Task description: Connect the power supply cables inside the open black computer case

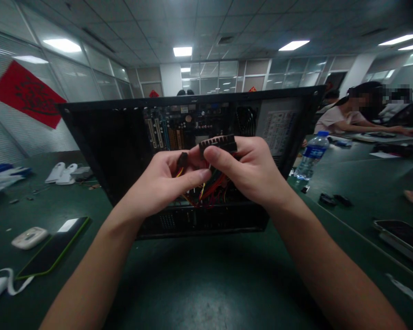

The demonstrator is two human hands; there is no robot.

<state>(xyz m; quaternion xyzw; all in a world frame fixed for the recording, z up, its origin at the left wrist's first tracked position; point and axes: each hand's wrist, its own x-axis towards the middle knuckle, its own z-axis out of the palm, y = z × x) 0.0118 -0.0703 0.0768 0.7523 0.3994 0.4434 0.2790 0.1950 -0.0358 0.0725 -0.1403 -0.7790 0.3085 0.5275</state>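
Observation:
An open computer case (103,137) lies on its side edge in front of me, its motherboard (199,120) facing me. My right hand (251,167) is closed on a wide black multi-pin power connector (223,143), thumb across its front. My left hand (158,181) is closed beside it, with a small black cable connector (182,160) between its fingers and its thumb near the wide one. Red, yellow and black wires (213,188) hang below both hands inside the case. At the case's right sits the power supply (277,123).
On the green table (206,284), a phone (57,247) and a white earbud case (30,238) lie left. A water bottle (311,156) stands right of the case, near small black parts (333,199). Another person (347,110) works at the far right.

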